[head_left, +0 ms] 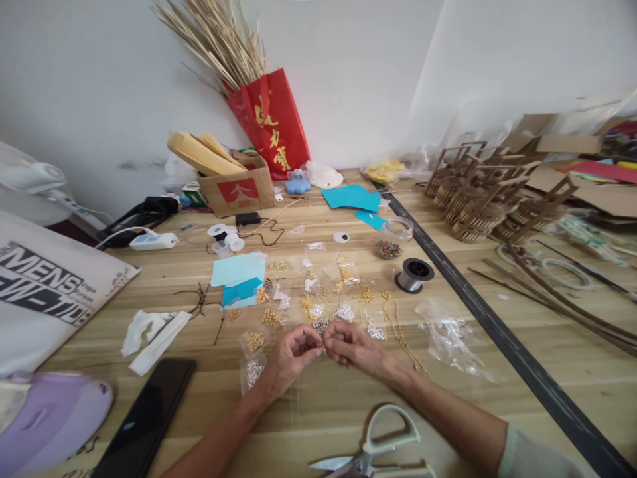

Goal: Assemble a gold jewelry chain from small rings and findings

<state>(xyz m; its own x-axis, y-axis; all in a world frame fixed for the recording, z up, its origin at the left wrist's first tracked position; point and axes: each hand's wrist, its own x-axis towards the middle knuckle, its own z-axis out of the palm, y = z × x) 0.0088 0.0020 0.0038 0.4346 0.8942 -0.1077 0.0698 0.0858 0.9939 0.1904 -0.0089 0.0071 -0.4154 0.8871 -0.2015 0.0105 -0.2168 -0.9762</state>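
Observation:
My left hand point(297, 353) and my right hand point(347, 343) meet above the near middle of the table, thumbs and forefingers pinched and tips nearly touching. Whatever sits between the fingertips is too small to name. Just beyond them lie little heaps of silver beads point(344, 311) and dark metal beads point(321, 324). Gold beads point(253, 341) and white ring-like pieces point(255, 373) rest on clear bags beside my left wrist. A gold chain point(395, 325) stretches along the table past my right hand. White-handled scissors point(371, 445) lie close to my body.
A wire spool point(414, 275) stands beside a dark strip point(448, 265) crossing the table. Small woven baskets point(478, 212) crowd the back right. At left are a phone point(144, 418), white cloth strips point(159, 335) and blue sheets point(239, 272). A red bag point(271, 126) leans against the wall.

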